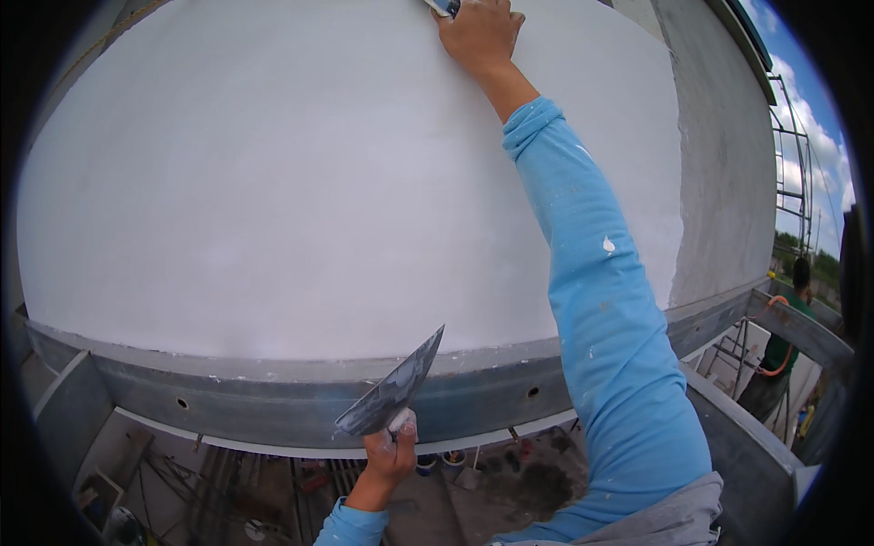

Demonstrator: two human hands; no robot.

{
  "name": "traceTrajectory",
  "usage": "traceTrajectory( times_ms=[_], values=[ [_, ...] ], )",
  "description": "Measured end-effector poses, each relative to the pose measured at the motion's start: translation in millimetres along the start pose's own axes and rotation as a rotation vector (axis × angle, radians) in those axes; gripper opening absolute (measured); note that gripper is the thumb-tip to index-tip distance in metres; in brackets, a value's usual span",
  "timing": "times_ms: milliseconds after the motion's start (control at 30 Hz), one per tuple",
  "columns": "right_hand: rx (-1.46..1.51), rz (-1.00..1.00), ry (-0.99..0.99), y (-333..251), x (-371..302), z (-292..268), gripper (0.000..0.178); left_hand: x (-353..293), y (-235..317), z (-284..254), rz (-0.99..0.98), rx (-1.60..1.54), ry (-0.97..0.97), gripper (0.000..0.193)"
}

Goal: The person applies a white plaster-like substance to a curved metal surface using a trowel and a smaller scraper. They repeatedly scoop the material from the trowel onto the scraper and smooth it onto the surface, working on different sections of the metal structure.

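My right arm, in a light blue sleeve spotted with white, reaches up across a wall coated in smooth white (273, 182). At the top edge, my right hand (481, 38) is closed on a flat tool with a blue part (446, 6); most of it is out of view, so its exact kind is unclear. Low in the middle, my left hand (391, 452) grips a wide putty knife (393, 389). Its grey metal blade, smeared with white, tilts up to the right in front of the wall's lower edge. White residue sticks to the left thumb and fingers.
Bare grey concrete (728, 173) borders the coating on the right. A grey metal beam (273, 400) runs below the wall. Buckets (453, 458) and debris lie far below. At right are scaffolding (792, 155), an orange hose (779, 350) and a person in green (778, 350).
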State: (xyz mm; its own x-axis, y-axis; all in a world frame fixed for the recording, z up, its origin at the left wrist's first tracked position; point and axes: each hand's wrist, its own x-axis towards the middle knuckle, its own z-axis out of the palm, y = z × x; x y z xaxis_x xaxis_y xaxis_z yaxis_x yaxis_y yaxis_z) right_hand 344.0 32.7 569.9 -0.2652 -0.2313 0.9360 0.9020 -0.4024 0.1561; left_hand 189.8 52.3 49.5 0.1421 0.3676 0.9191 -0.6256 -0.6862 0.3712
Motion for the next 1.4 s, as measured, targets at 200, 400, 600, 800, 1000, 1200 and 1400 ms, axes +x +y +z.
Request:
traceTrajectory(
  times_ms=[200, 400, 600, 800, 1000, 1200, 1400],
  values=[
    [0.048, -0.260, 0.049, -2.1, -8.6, -20.4, 0.025, -4.3, -3.9, -4.1, -0.010, 0.020, 0.039, 0.041],
    [-0.247, 0.116, 0.152, 254.8, 3.4, -34.0, 0.038, -5.8, -9.9, 1.9, -0.010, 0.095, 0.056, 0.051],
    [-0.400, 0.556, -0.042, 412.8, -18.6, -67.0, 0.044, -7.0, -2.9, 7.7, -0.053, 0.111, 0.163, 0.041],
    [-0.393, 0.695, -0.157, 445.2, -18.3, -64.1, 0.048, -7.9, -2.0, 14.2, -0.041, 0.132, 0.236, 0.042],
    [-0.295, 0.629, -0.142, 385.6, -16.9, -47.0, 0.056, -9.8, -5.8, 10.7, -0.047, 0.144, 0.176, 0.042],
    [-0.274, 0.389, -0.055, 275.4, -19.2, -16.2, 0.055, -7.3, -2.3, 12.6, -0.044, 0.102, 0.170, 0.047],
    [-0.167, 0.271, 0.055, 177.4, -15.9, -12.3, 0.039, -6.1, -3.2, 1.9, -0.015, 0.079, 0.026, 0.045]
  ],
)
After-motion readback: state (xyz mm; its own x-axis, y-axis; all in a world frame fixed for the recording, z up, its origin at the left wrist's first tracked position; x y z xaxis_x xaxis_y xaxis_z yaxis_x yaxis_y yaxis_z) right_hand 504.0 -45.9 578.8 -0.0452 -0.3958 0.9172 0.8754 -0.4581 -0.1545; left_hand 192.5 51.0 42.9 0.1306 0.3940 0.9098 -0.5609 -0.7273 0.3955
